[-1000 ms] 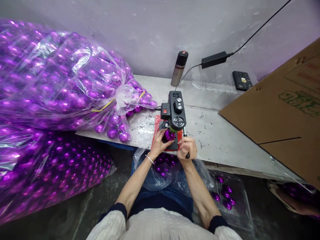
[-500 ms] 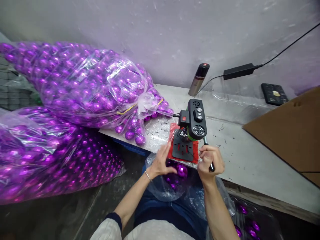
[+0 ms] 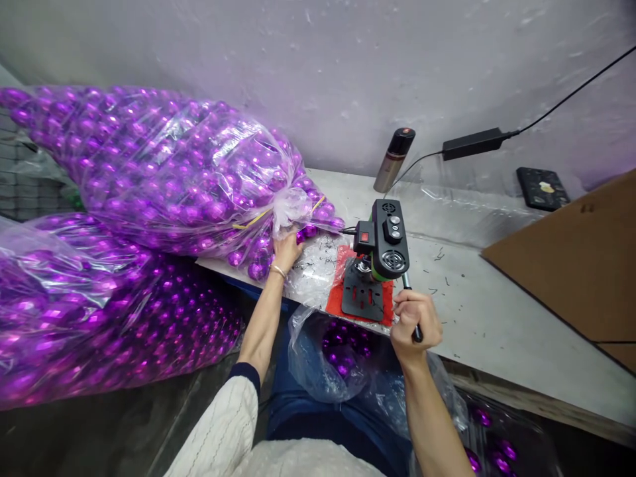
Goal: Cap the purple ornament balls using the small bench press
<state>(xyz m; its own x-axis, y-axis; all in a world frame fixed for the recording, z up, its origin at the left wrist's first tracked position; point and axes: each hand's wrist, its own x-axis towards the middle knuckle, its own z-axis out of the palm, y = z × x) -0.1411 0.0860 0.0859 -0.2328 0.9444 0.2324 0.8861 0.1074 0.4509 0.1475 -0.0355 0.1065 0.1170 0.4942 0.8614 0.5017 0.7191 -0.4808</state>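
Shiny purple balls (image 3: 257, 270) lie near the knot (image 3: 289, 209) of the plastic bag (image 3: 193, 159) on the tabletop (image 3: 462, 301). The left hand (image 3: 287, 250) is beside them; its grasp I cannot tell. The right hand (image 3: 416, 319) grips the press's (image 3: 390, 242) lever handle (image 3: 418, 334).

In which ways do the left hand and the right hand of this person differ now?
The left hand is at the purple balls near the bag knot; the right hand is closed around the lever handle of the black machine.
The left hand has a bracelet at its wrist; the right hand shows none.
The left hand is partly hidden at its fingertips; the right hand forms a visible fist.
Both are bare.
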